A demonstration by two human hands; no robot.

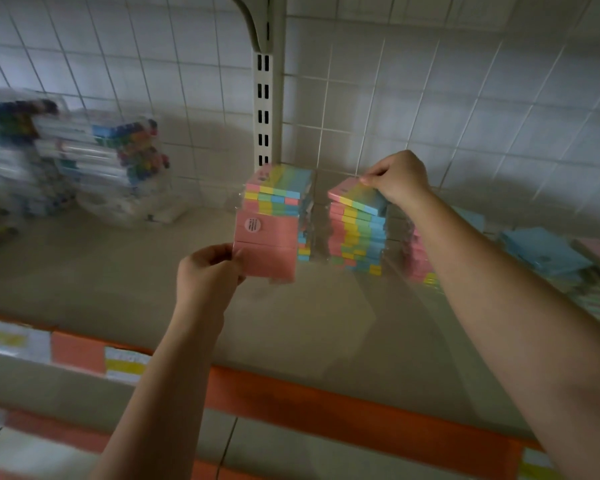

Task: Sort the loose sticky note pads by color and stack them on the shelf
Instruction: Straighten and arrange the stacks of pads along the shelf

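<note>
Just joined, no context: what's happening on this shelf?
A person is stacking sticky note pads on a shelf. The left hand holds a pink pack in front of one rainbow stack. The right hand pinches the top pad of a second stack. Blue pads lie to the right, bagged pens to the left.

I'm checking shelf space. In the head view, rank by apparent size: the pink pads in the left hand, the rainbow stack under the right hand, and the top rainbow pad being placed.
1. Rainbow stack and pink pads: look about alike, and the pink pads are nearer, so unranked.
2. Top rainbow pad: smallest.
</note>
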